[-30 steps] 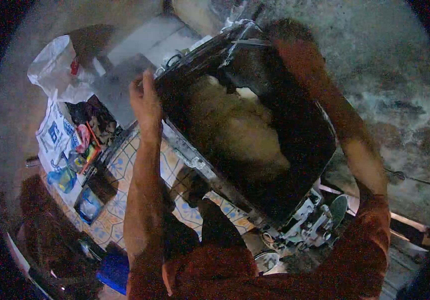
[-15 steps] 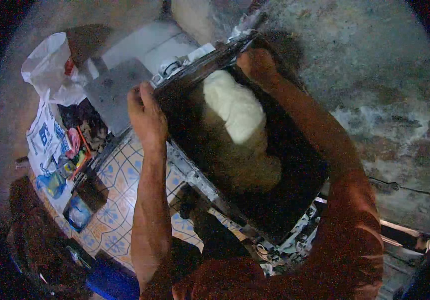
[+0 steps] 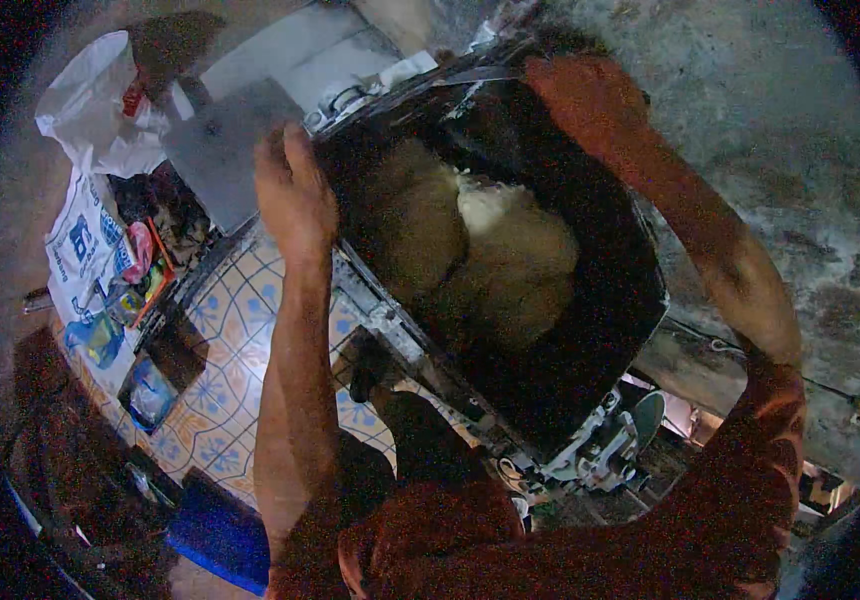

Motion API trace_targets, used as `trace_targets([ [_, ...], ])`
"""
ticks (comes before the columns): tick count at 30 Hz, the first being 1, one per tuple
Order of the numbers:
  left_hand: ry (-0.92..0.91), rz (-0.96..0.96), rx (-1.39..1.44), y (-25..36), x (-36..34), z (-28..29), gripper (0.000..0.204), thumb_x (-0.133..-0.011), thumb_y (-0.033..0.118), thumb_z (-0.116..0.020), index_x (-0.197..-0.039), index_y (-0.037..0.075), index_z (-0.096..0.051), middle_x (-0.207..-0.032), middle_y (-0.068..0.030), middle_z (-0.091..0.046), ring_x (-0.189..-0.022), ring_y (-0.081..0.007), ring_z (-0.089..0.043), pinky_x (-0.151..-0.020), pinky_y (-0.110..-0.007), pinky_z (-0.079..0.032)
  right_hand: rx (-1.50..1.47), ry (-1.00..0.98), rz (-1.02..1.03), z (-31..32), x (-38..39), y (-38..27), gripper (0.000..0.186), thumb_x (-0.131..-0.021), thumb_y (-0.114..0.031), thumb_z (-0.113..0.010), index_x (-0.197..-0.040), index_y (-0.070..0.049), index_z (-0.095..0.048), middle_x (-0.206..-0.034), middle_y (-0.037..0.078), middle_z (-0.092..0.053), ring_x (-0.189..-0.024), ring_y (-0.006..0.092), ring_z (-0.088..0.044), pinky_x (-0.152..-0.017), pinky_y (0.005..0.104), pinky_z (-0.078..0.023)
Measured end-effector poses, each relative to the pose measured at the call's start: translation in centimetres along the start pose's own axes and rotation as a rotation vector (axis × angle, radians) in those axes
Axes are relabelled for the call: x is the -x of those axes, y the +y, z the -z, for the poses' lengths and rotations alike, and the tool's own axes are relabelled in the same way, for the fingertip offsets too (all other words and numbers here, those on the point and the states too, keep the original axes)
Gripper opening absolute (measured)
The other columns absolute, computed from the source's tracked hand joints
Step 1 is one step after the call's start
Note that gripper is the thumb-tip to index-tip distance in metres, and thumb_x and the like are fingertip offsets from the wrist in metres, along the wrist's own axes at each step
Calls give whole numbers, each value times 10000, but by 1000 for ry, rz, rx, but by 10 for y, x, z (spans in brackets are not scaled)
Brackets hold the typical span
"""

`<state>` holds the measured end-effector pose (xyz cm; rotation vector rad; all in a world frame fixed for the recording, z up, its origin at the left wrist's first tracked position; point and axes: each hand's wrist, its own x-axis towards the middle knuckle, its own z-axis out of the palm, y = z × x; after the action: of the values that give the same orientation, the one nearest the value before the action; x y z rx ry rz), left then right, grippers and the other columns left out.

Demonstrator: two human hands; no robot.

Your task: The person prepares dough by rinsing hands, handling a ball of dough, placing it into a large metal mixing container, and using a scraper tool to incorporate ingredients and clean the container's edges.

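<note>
A dark, deep box-shaped tub [image 3: 590,350] stands tilted in front of me. In it lies a large pale lump [image 3: 490,215] that looks like dough, mostly in shadow with one bright patch. My left hand [image 3: 295,195] is at the tub's far left corner, thumb and fingers pointing up with a gap between them. My right hand [image 3: 590,105] is at the far right edge, fingers curled beside a dark, shiny sheet-like surface [image 3: 480,105] at the far end. What those fingers hold is hidden.
Left of the tub are a tiled surface [image 3: 235,385] and a grey panel [image 3: 230,150]. White plastic bags [image 3: 95,100] and small packages [image 3: 135,270] lie farther left. Metal machine parts [image 3: 600,440] sit at the tub's near end. A rough wall [image 3: 750,180] is to the right.
My right hand has moved right and slightly up, its elbow outward. The dark sheet-like surface shows at the tub's far end, and the lump looks wider and more shadowed. My left hand has barely moved.
</note>
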<state>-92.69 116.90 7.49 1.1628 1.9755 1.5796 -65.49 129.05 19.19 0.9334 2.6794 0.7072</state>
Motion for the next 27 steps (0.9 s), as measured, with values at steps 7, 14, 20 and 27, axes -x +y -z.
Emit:
trace_targets([
  [7,-35,186,210,-4,4,-4,430,-1024,317,-460,-1144,-83,-564,-1009,-187,-648,-938,-230,-586,-877,-362,-447,-60,-51,-80,-28,-26,-60,137,-893,-189,-544,-894,-87,-637,-764,120,-657,-759,306,-690,-615,444,-563],
  [14,-10,117,45,3,1,5,428,-1019,328,-444,-1124,-65,-577,-1005,-222,-634,-924,-321,-598,-868,-399,-444,-180,-33,-98,29,-27,-58,156,-848,-202,-563,-869,-93,-673,-750,159,-668,-704,328,-682,-615,433,-562],
  [20,-70,71,2,-13,2,5,474,-1024,347,-420,-1187,-79,-549,-1119,-257,-609,-1028,-344,-589,-955,-398,-423,-139,-125,46,-19,-53,-108,136,-817,-182,-590,-769,-88,-676,-731,135,-666,-738,306,-685,-645,424,-564],
  [27,-117,-85,-26,-15,-3,6,454,-1032,329,-393,-1194,-68,-542,-1120,-246,-603,-1023,-359,-567,-985,-404,-405,-45,314,106,13,-23,-43,110,-835,-168,-577,-875,-78,-626,-681,101,-641,-691,263,-676,-658,392,-560],
])
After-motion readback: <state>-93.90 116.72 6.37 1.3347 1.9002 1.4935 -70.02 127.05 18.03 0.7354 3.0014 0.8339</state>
